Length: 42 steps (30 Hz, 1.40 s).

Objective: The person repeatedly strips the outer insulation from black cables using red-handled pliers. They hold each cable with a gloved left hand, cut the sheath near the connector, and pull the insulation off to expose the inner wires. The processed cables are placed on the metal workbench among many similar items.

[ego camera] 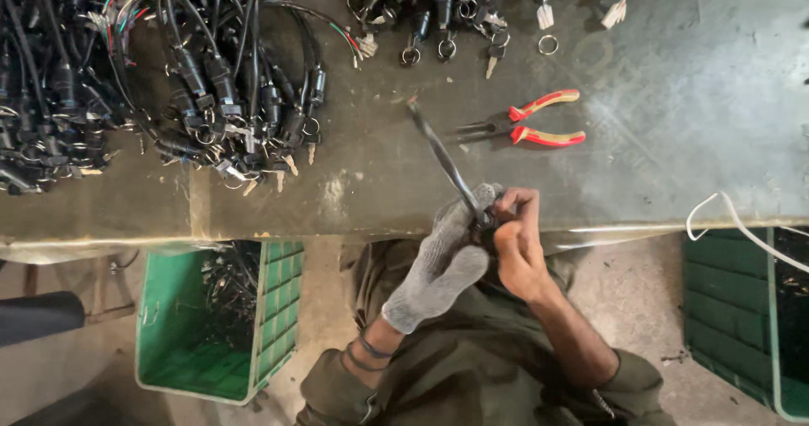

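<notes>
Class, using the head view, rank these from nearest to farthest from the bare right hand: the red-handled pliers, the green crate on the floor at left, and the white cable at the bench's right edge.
From the right hand:
1. Pliers, on the bench just above the hand.
2. White cable, over the bench edge at right.
3. Green crate, on the floor, lower left.

left hand (442, 262) gloved, fingers curled shut; bare right hand (518, 245) pinching beside it.

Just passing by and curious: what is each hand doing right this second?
Left hand, in a grey knit glove: closed around the base of a black cable.
Right hand, bare: fingers pinched on the same cable end, beside the glove.
</notes>
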Each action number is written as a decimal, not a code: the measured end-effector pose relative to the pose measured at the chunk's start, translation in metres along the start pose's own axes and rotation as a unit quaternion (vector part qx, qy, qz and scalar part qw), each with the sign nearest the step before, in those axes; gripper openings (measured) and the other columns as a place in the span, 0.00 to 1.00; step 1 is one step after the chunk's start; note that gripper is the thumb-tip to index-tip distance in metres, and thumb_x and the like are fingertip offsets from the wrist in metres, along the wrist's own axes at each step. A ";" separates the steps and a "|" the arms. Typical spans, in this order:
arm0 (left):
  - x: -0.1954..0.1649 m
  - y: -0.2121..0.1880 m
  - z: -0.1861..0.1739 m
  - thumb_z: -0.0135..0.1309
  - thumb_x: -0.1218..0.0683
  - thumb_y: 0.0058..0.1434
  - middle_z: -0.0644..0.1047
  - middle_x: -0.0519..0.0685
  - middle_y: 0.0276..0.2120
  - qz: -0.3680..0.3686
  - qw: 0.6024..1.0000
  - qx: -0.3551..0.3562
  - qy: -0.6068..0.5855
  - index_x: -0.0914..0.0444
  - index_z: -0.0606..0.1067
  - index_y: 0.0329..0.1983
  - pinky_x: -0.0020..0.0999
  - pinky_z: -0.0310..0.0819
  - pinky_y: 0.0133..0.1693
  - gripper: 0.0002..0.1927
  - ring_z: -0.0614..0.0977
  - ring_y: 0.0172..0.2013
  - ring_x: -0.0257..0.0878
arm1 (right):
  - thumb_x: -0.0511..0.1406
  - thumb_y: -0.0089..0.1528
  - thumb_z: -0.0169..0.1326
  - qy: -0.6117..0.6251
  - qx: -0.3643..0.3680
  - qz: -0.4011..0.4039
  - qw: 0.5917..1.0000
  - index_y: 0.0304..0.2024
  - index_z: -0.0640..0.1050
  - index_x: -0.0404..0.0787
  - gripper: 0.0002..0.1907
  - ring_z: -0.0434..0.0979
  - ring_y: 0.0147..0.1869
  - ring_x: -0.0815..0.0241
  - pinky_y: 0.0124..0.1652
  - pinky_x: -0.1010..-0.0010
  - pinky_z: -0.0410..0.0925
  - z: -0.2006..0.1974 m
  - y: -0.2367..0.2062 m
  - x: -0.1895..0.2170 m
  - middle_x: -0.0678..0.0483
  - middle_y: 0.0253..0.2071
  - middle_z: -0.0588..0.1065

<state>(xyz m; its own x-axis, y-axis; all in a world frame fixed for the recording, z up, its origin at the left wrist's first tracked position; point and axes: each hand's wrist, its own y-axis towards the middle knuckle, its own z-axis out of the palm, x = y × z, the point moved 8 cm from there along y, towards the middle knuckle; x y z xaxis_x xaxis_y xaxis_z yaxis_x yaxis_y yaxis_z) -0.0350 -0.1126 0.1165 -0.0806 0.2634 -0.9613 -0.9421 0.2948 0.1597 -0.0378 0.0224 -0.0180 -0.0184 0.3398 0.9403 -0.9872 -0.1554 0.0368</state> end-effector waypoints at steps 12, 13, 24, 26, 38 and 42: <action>-0.030 0.006 -0.019 0.44 0.54 0.81 0.72 0.44 0.45 0.083 0.972 -0.081 0.202 0.67 0.71 0.55 0.26 0.70 0.53 0.11 0.74 0.45 0.32 | 0.57 0.64 0.61 -0.699 0.026 -0.224 0.678 0.59 0.75 0.45 0.31 0.66 0.69 0.44 0.64 0.45 0.51 -0.013 0.115 0.134 0.47 0.59 0.71; -0.030 0.009 -0.019 0.44 0.54 0.81 0.72 0.44 0.46 0.069 0.978 -0.071 0.182 0.68 0.72 0.55 0.26 0.70 0.50 0.12 0.73 0.44 0.31 | 0.58 0.64 0.60 -0.711 0.024 -0.187 0.677 0.57 0.75 0.45 0.31 0.67 0.65 0.46 0.63 0.45 0.52 -0.019 0.116 0.125 0.48 0.56 0.72; -0.031 0.008 0.000 0.46 0.48 0.79 0.74 0.46 0.43 -0.119 0.981 -0.025 -0.148 0.65 0.65 0.72 0.22 0.66 0.40 0.24 0.71 0.37 0.28 | 0.39 0.62 0.58 -0.240 0.091 0.057 0.965 0.51 0.77 0.40 0.16 0.79 0.40 0.60 0.42 0.64 0.72 0.006 0.053 0.084 0.56 0.39 0.76; -0.037 0.007 0.000 0.45 0.49 0.78 0.73 0.46 0.46 -0.110 0.985 -0.066 -0.119 0.67 0.61 0.72 0.24 0.68 0.39 0.26 0.73 0.38 0.29 | 0.38 0.60 0.62 -0.421 0.059 -0.074 0.902 0.54 0.77 0.38 0.21 0.79 0.41 0.55 0.42 0.62 0.70 0.020 0.055 0.115 0.54 0.41 0.78; -0.063 0.033 -0.005 0.45 0.53 0.79 0.73 0.45 0.51 -0.122 0.987 0.102 0.010 0.65 0.51 0.80 0.25 0.72 0.52 0.32 0.74 0.46 0.31 | 0.38 0.50 0.67 -0.559 0.103 -0.199 0.798 0.29 0.73 0.41 0.15 0.76 0.36 0.51 0.34 0.60 0.67 0.037 0.084 0.129 0.53 0.30 0.73; -0.055 0.025 -0.014 0.58 0.58 0.67 0.78 0.50 0.52 -0.114 0.982 0.012 0.150 0.66 0.56 0.77 0.29 0.79 0.43 0.38 0.81 0.39 0.36 | 0.32 0.45 0.63 -0.602 0.089 -0.142 0.780 0.36 0.73 0.37 0.18 0.74 0.39 0.47 0.36 0.58 0.68 0.033 0.084 0.124 0.49 0.33 0.72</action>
<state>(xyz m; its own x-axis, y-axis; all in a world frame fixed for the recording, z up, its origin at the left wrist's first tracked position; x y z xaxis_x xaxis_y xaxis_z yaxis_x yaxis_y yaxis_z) -0.0585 -0.1325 0.1700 0.0354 -0.0935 -0.9950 -0.9390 0.3376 -0.0651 -0.1182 0.0204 0.1130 0.4652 -0.7182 0.5175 -0.8848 -0.3948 0.2475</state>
